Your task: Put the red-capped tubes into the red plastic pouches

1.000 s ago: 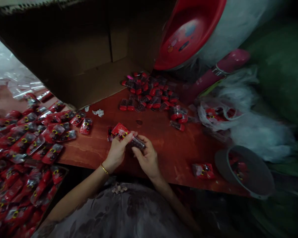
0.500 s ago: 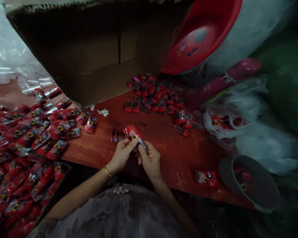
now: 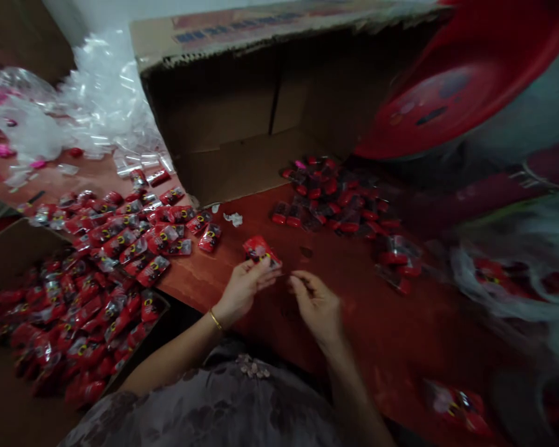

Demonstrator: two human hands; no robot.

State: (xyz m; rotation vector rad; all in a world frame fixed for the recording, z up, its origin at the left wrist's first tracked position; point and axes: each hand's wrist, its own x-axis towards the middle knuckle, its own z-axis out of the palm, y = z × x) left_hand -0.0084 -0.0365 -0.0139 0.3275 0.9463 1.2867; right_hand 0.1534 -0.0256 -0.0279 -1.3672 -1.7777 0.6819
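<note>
My left hand [image 3: 246, 288] pinches a small red packet [image 3: 259, 249] above the red-brown table [image 3: 354, 310]. My right hand [image 3: 317, 303] is a little to the right of it, apart from the packet, with its fingers curled; I see nothing in them. A pile of small red pieces in clear wrap [image 3: 335, 198] lies beyond my hands. A large heap of filled red packets [image 3: 107, 261] spreads over the table's left end and down into a box there.
An open cardboard box [image 3: 242, 112] lies on its side at the back. A red plastic basin [image 3: 466, 87] leans at the upper right. Clear empty bags [image 3: 88, 105] are heaped at the far left. Another red packet [image 3: 456, 403] lies at the lower right.
My right hand has let go of the packet and drawn away to the right; the left hand keeps hold of it. The view has swung to the left.
</note>
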